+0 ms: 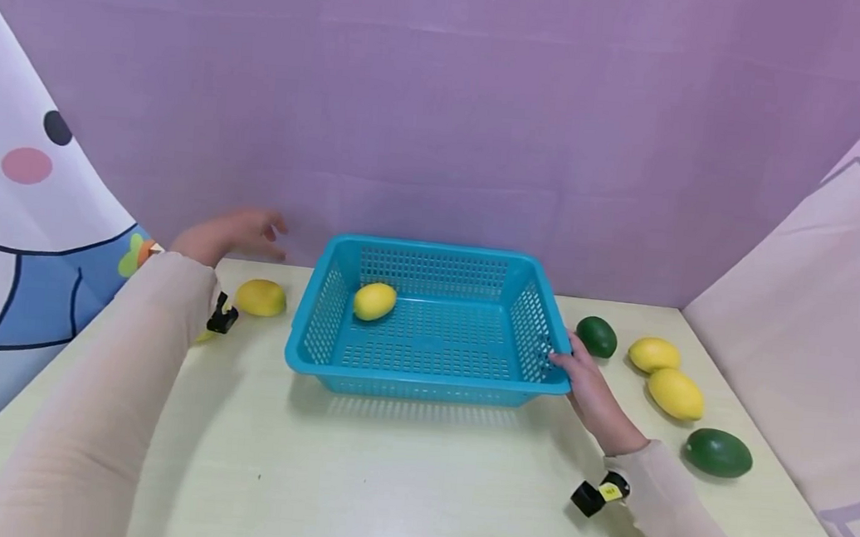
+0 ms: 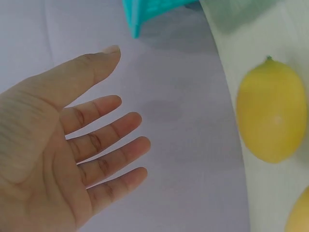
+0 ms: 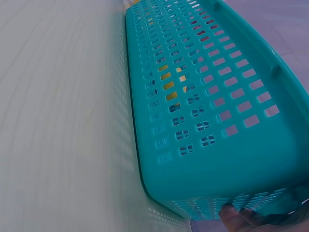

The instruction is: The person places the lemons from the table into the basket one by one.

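Observation:
My right hand (image 1: pixel 593 396) grips the right end of a blue plastic basket (image 1: pixel 422 379), with the thumb over its rim and the fingers on the outside. In the right wrist view, fingertips (image 3: pixel 231 217) show against the basket's perforated wall (image 3: pixel 217 164). Inside the basket, toward its left end, lies one lemon (image 1: pixel 374 301). My left hand (image 1: pixel 241 232) is held in the air at the back left, palm bare and fingers spread in the left wrist view. Below it on the table is a lemon (image 1: pixel 261 297); another yellow fruit (image 1: pixel 204 337) is mostly hidden by the left wrist.
To the right of the basket, two lemons (image 1: pixel 654 355) lie close together between a dark green fruit (image 1: pixel 596 337) at the back and a second green fruit (image 1: pixel 718 453) nearer the front. A purple cloth (image 1: pixel 440 119) hangs behind the pale table (image 1: pixel 400 483), with printed cloths at both sides.

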Available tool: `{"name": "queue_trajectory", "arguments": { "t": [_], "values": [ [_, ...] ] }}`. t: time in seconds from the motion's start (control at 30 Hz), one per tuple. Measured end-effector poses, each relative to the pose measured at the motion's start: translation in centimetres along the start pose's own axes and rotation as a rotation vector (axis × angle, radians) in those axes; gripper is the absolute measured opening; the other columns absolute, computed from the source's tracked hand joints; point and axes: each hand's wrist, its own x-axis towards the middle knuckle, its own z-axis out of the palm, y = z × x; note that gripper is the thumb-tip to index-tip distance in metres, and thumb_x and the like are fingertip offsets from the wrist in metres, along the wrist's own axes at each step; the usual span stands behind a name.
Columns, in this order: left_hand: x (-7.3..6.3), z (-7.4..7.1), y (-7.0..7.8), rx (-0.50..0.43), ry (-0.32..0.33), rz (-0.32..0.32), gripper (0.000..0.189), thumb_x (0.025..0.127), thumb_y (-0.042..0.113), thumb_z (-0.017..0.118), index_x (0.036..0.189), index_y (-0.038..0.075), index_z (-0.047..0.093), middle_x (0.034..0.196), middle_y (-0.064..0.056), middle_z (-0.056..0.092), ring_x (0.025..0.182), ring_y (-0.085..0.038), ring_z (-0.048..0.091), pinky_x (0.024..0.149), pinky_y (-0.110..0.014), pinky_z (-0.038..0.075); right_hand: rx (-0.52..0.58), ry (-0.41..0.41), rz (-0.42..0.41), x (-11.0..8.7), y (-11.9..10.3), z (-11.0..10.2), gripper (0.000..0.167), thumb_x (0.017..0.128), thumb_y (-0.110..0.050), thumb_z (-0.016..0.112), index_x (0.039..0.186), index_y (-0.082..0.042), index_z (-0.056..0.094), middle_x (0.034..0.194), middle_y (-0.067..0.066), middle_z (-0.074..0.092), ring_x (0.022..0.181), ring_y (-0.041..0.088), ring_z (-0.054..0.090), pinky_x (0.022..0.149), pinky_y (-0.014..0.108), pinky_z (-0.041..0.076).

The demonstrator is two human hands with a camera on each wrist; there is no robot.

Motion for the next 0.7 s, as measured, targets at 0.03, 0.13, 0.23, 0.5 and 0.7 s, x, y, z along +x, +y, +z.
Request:
{"name": "queue_trajectory", "arguments": {
  "t": [0.03,0.13,0.23,0.5,0.7],
  "values": [
    [-0.1,0.1,-0.2,-0.001,-0.002,-0.006,0.049,0.088,0.022,0.064,0.126,-0.003,0.046,0.123,-0.028,0.050,0.109,-0.042,0.046,0.087,-0.059,0.044,0.000,0.001,0.002,0.0,0.0,0.0,0.062,0.099,-0.010,0.031,0.152,-0.009,-0.002,0.154,0.024,0.008,0.134,0.046,0.025,0.106,0.055,0.028],
    [-0.1,0.5,-0.9,0.009,0.001,-0.010,0.049,0.086,0.024,0.067,0.124,-0.002,0.047,0.122,-0.027,0.051,0.108,-0.042,0.047,0.086,-0.059,0.044,-0.001,0.003,0.005,0.0,-0.1,0.1,0.062,0.100,-0.010,0.030,0.152,-0.009,-0.002,0.154,0.024,0.008,0.135,0.046,0.025,0.106,0.055,0.027],
    [-0.1,0.9,-1.6,0.022,0.000,0.004,0.050,0.085,0.024,0.069,0.122,-0.003,0.048,0.120,-0.028,0.052,0.106,-0.043,0.049,0.085,-0.059,0.044,0.000,0.003,0.002,0.1,-0.1,0.1,0.062,0.100,-0.009,0.031,0.152,-0.009,-0.002,0.154,0.023,0.008,0.135,0.046,0.024,0.106,0.055,0.027],
    [0.2,2.0,-3.2,0.010,-0.047,0.002,0.051,0.085,0.024,0.070,0.123,-0.004,0.049,0.122,-0.030,0.050,0.108,-0.045,0.048,0.088,-0.060,0.044,0.000,0.002,-0.002,0.1,-0.1,0.1,0.061,0.100,-0.009,0.030,0.152,-0.009,-0.001,0.155,0.023,0.007,0.135,0.046,0.023,0.106,0.055,0.027],
    [0.3,2.7,-3.9,0.006,-0.048,0.001,0.053,0.083,0.026,0.072,0.123,-0.002,0.050,0.124,-0.030,0.050,0.109,-0.044,0.048,0.089,-0.060,0.043,0.010,0.010,0.005,0.1,-0.2,0.1,0.061,0.099,-0.009,0.031,0.152,-0.010,-0.001,0.155,0.022,0.007,0.136,0.045,0.022,0.107,0.055,0.026]
  ]
}}
